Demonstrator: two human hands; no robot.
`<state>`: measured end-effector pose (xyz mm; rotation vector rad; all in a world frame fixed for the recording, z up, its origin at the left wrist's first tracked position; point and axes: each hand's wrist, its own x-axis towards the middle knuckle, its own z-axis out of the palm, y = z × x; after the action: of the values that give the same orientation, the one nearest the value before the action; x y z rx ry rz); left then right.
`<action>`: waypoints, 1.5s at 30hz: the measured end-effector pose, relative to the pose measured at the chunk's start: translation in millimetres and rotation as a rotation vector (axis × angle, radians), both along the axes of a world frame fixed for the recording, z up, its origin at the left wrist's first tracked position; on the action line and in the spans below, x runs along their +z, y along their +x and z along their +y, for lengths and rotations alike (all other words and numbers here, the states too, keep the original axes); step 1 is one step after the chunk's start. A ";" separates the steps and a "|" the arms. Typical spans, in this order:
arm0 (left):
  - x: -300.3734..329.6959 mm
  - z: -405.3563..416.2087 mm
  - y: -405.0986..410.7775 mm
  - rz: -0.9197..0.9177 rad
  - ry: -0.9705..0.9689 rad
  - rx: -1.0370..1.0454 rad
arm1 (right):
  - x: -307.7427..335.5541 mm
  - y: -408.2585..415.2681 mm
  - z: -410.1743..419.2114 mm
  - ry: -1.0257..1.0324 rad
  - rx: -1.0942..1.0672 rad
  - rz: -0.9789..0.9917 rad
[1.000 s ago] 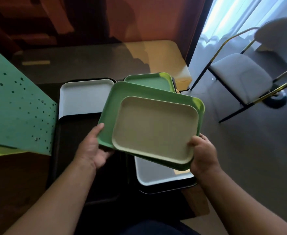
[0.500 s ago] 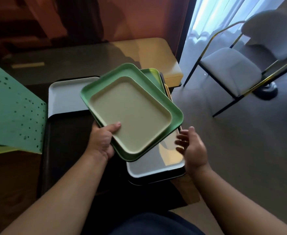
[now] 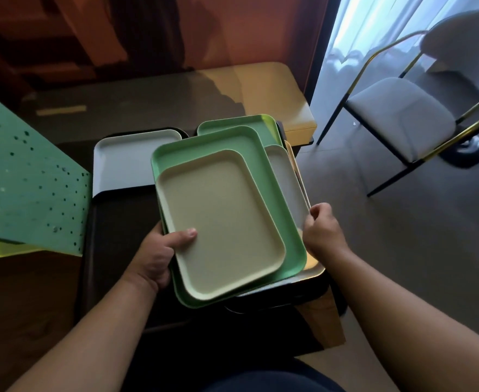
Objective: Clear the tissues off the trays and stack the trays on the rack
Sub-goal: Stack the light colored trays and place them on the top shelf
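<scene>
My left hand [image 3: 159,256] grips the near-left edge of a beige tray [image 3: 221,224] nested in a larger green tray [image 3: 263,176], thumb on the beige surface. Both trays hang over a white tray [image 3: 286,176] that lies on a black tray. My right hand [image 3: 321,230] pinches the right edge of that white tray, next to a thin yellow tray edge [image 3: 296,165]. Another green tray [image 3: 238,125] lies behind, and a white tray [image 3: 125,162] sits at the back left. No tissues are visible.
A large black tray [image 3: 113,250] covers the dark table on the left. A green perforated panel [image 3: 26,182] stands at the left. A grey chair [image 3: 402,111] with gold and black legs stands to the right on grey floor, by a bright curtain.
The green and beige trays turned lengthwise and came down over the right pile. My right hand let go of them, then closed on the white tray's right edge. Left hand kept its grip.
</scene>
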<state>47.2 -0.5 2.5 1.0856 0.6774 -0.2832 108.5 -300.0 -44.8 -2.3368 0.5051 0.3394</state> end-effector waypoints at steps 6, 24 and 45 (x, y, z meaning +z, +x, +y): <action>-0.6 -14.3 14.5 -0.045 0.003 -0.060 | 15.6 -1.3 5.3 0.615 -0.252 -0.115; -3.9 8.4 83.6 0.142 0.122 -0.094 | 27.4 39.6 31.4 0.820 -0.190 0.019; 17.7 8.1 67.0 -0.067 0.176 0.039 | 52.9 37.6 31.7 0.639 -0.241 0.037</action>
<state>114.3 7.5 20.2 1.2428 0.6716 -0.1548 146.1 -268.3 8.2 -1.6383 0.5869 0.3655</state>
